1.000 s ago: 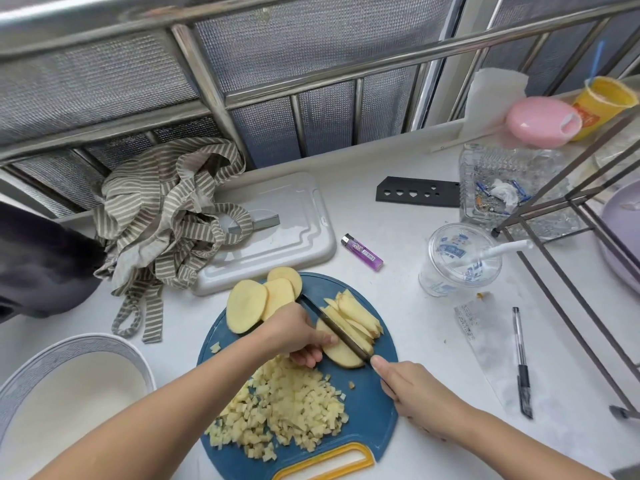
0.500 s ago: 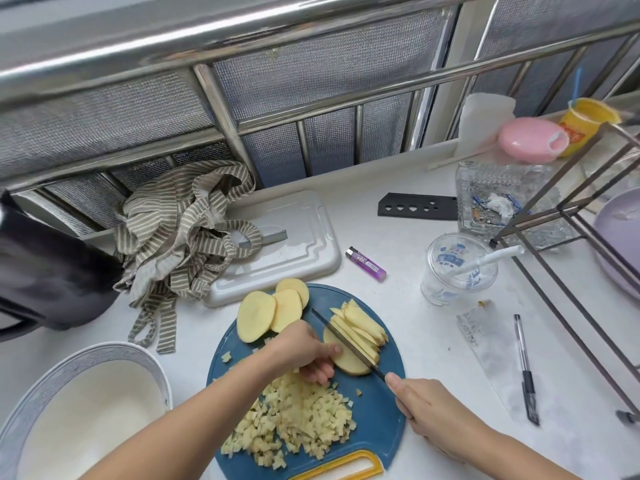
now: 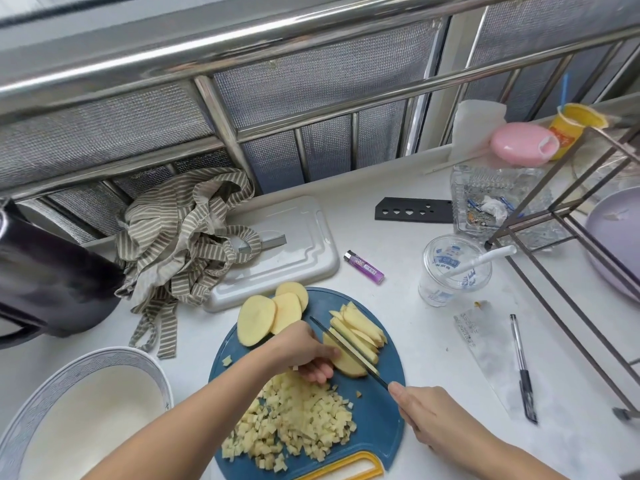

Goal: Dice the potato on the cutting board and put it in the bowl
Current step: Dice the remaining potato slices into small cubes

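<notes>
A home balcony kitchen corner: white counter (image 3: 415, 327) under steel window bars (image 3: 311, 109) (mesh-backed), apron (image 3: 180, 244), lighter (image 3: 363, 267), cutting board (image 3: 377, 420).

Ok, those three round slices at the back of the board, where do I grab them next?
Take the slices by their rims, from above and the left. They lie flat and fanned, so a pinch across the overlap, thumb near side, fingers far side, probably gathers all three. The knife occupies the right side.
</notes>
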